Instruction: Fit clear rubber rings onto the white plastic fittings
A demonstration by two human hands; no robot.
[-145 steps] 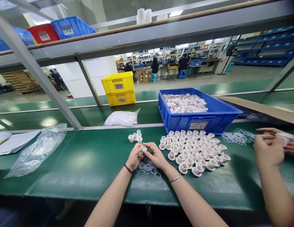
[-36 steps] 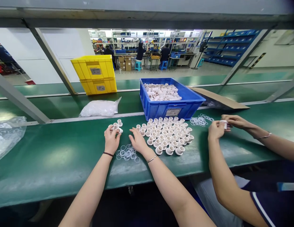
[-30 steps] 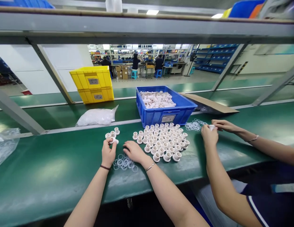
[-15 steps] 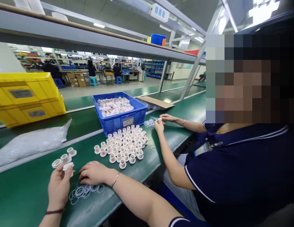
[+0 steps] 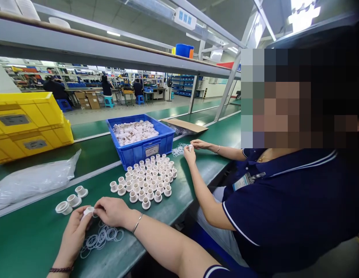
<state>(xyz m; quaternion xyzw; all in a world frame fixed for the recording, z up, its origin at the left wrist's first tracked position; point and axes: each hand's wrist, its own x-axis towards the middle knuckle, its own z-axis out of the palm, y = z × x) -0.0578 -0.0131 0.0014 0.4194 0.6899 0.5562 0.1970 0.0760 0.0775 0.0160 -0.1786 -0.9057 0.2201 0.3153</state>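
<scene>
Left hand (image 5: 71, 233) pinches white fitting (image 5: 88, 211), right hand (image 5: 111, 210) pinching its other side, just above ring pile (image 5: 104, 236) on belt (image 5: 29, 239). Prob best: hold left steady, let right fingertips do fiddly bit.

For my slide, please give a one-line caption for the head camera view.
Left hand and right hand hold a white fitting near loose rings on a green belt, beside a co-worker.

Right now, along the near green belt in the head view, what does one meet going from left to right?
Plastic bag → three loose fittings → held fitting, between left hand and right hand → block of upright fittings → co-worker's hands.
</scene>
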